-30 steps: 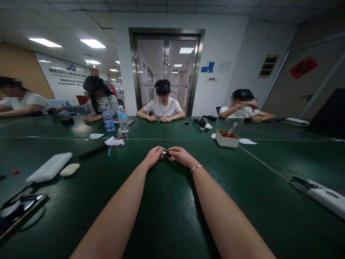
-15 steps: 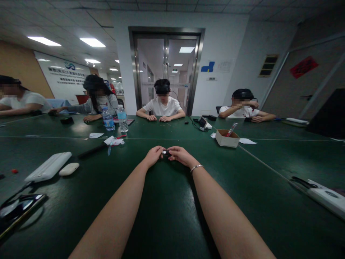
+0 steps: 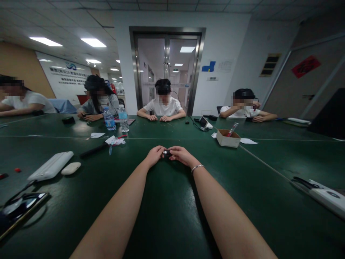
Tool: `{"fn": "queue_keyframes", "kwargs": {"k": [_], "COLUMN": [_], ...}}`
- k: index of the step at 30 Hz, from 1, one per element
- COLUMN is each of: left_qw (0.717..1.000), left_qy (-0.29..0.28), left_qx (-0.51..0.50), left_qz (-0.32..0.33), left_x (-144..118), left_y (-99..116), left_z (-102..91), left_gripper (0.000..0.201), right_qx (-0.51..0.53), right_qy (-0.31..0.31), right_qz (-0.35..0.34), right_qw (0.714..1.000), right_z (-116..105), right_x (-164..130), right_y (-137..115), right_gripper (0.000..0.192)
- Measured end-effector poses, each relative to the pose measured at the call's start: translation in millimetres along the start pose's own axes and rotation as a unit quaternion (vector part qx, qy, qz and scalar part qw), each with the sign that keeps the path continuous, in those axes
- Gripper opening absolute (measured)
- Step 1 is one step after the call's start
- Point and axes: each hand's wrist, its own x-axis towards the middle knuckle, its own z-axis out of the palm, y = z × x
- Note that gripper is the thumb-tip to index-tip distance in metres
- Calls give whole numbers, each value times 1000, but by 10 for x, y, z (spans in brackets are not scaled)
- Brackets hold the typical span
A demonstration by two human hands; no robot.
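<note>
A small black object with a silver part [image 3: 166, 153] is held level between my two hands over the green table [image 3: 167, 205]. From its left end, my left hand [image 3: 155, 157] pinches it with closed fingers. My right hand [image 3: 183, 157], with a silver bangle at the wrist, grips the black right end. The fingertips of both hands nearly meet and cover much of the object, so its exact kind cannot be made out.
Left of my arms lie a white power bank [image 3: 51, 166], a pale rounded case [image 3: 71, 168] and a phone [image 3: 23, 212]. Ahead are water bottles [image 3: 124, 120], paper scraps [image 3: 115, 140] and a small cardboard box [image 3: 228, 139]. Several people sit across the table.
My hands keep the same hold on the small object. Across the table at the left, one person's outstretched arm has drawn in toward the body. The view has shifted very slightly.
</note>
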Motion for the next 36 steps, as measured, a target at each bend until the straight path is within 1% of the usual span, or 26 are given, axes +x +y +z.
{"fn": "queue_keyframes", "kwargs": {"k": [4, 9, 14, 18, 22, 24, 27, 31, 36], "left_qw": [1000, 1000, 1000, 1000, 1000, 1000, 1000, 1000, 1000], "left_qy": [6, 5, 12, 8, 8, 6, -1, 7, 0], "left_qx": [0, 6, -4, 0, -5, -8, -1, 0, -4], "left_qz": [-7, 4, -9, 0, -7, -11, -1, -6, -8], "left_x": [-14, -17, -13, -1, -5, -10, -14, -10, -13], "left_y": [27, 31, 17, 2, 18, 28, 29, 17, 27], "left_z": [4, 5, 3, 3, 5, 4, 2, -1, -4], "left_gripper": [28, 33, 28, 33, 28, 28, 31, 29, 29], "right_qx": [2, -1, -2, 0, 3, 3, 4, 1, 2], "right_qy": [0, -2, -2, -1, -5, -7, -8, -6, -3], "right_qz": [1, 0, 5, 3, 0, -2, -4, -1, 0], "right_qw": [1000, 1000, 1000, 1000, 1000, 1000, 1000, 1000, 1000], "right_z": [6, 1, 0, -1, -5, -8, -9, -8, -6], "right_x": [-5, -9, 1, 6, 4, 5, 9, 12, 13], "right_y": [-7, -10, -2, 2, 4, 7, 11, 10, 10], "right_gripper": [14, 13, 15, 14, 14, 13, 13, 13, 12]}}
